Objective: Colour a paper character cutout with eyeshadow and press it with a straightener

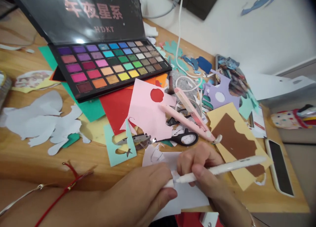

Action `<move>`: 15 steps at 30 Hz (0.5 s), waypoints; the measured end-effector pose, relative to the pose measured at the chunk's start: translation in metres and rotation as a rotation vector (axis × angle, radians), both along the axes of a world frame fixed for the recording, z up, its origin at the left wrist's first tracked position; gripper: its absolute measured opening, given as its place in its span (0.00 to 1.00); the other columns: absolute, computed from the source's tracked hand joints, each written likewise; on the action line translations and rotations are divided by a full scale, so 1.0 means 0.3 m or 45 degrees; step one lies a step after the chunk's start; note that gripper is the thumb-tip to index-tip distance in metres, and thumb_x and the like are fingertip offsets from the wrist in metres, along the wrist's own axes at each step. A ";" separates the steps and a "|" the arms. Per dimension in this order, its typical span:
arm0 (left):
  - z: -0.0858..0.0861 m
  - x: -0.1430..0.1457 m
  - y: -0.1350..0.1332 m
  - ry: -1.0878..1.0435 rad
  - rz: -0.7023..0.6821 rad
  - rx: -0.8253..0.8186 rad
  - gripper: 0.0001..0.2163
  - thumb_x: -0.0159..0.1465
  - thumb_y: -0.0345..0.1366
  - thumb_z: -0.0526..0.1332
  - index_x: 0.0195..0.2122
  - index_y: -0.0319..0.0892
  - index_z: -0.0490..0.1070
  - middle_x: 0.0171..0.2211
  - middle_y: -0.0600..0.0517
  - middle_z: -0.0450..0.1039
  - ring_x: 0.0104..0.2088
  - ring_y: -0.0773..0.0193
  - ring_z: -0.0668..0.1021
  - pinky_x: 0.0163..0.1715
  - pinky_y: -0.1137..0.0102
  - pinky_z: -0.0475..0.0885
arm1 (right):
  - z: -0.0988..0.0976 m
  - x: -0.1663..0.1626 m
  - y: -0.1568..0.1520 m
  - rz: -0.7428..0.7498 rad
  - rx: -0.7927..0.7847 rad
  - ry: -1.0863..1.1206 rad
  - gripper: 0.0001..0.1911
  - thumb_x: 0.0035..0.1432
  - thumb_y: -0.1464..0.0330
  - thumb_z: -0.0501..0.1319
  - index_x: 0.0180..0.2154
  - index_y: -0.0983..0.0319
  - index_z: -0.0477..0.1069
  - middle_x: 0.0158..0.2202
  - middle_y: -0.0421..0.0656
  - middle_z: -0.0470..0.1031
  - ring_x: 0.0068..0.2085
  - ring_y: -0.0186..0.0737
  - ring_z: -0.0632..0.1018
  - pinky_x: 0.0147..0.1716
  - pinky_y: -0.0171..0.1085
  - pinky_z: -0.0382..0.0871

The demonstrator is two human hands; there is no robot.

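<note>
My right hand grips a slim white marker pen, its tip pointing left. Closed fingers of my left hand pinch a small white pen cap, whose open end is right by the tip; whether the two touch I cannot make out. Beneath both hands lies white paper, partly covered by them. Just beyond are black-handled scissors and a pink cut sheet. A yellow sheet with brown paper sits beside my right hand.
An open eyeshadow palette stands at the back left. Pink folding tool, mint cut card, grey-white paper cutouts and coloured scraps crowd the desk. A phone lies near the right edge; a white cable trails down behind.
</note>
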State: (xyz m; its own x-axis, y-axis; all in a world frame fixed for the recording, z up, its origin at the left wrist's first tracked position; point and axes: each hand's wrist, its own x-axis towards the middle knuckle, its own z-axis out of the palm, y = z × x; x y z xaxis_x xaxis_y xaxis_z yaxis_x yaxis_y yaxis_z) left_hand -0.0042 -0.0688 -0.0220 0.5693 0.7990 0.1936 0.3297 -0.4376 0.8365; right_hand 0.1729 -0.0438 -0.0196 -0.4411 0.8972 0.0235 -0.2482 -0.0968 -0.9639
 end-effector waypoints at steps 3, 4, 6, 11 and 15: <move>0.028 -0.003 0.002 0.149 -0.064 -0.074 0.12 0.66 0.33 0.41 0.31 0.42 0.60 0.28 0.55 0.71 0.26 0.69 0.73 0.28 0.77 0.68 | -0.008 0.003 -0.008 0.018 -0.033 -0.040 0.14 0.59 0.65 0.56 0.25 0.57 0.54 0.16 0.33 0.60 0.17 0.31 0.61 0.17 0.32 0.55; 0.036 -0.003 0.003 0.169 -0.063 -0.084 0.12 0.67 0.33 0.41 0.31 0.42 0.60 0.29 0.55 0.71 0.27 0.69 0.73 0.29 0.77 0.69 | -0.010 0.003 -0.010 0.015 -0.037 -0.046 0.13 0.59 0.64 0.56 0.25 0.57 0.54 0.16 0.33 0.60 0.17 0.31 0.61 0.18 0.32 0.55; 0.045 0.000 0.001 0.164 -0.052 -0.077 0.12 0.67 0.33 0.40 0.32 0.42 0.61 0.29 0.55 0.72 0.27 0.69 0.73 0.30 0.77 0.70 | -0.012 0.001 -0.013 0.024 -0.027 -0.076 0.14 0.60 0.60 0.54 0.26 0.58 0.55 0.18 0.34 0.61 0.19 0.32 0.62 0.19 0.33 0.55; 0.031 0.020 -0.016 0.133 0.054 0.053 0.10 0.66 0.33 0.43 0.33 0.43 0.62 0.27 0.55 0.72 0.25 0.68 0.73 0.28 0.77 0.70 | 0.006 -0.028 -0.010 0.069 -0.027 -0.372 0.18 0.62 0.53 0.45 0.32 0.59 0.58 0.26 0.38 0.60 0.26 0.34 0.61 0.26 0.35 0.55; 0.011 0.031 -0.030 0.105 0.142 0.109 0.12 0.65 0.32 0.42 0.31 0.43 0.62 0.23 0.56 0.71 0.23 0.68 0.73 0.26 0.77 0.71 | 0.032 -0.050 -0.013 0.120 -0.004 -0.487 0.19 0.63 0.52 0.40 0.38 0.59 0.56 0.31 0.39 0.58 0.30 0.36 0.61 0.30 0.36 0.57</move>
State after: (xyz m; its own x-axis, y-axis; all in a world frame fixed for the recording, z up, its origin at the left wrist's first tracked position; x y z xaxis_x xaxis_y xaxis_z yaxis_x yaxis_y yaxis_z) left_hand 0.0052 -0.0777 -0.0187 0.4948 0.8407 0.2198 0.4464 -0.4630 0.7658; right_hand 0.1578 -0.0477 -0.0101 -0.4979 0.8521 -0.1615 0.1393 -0.1052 -0.9846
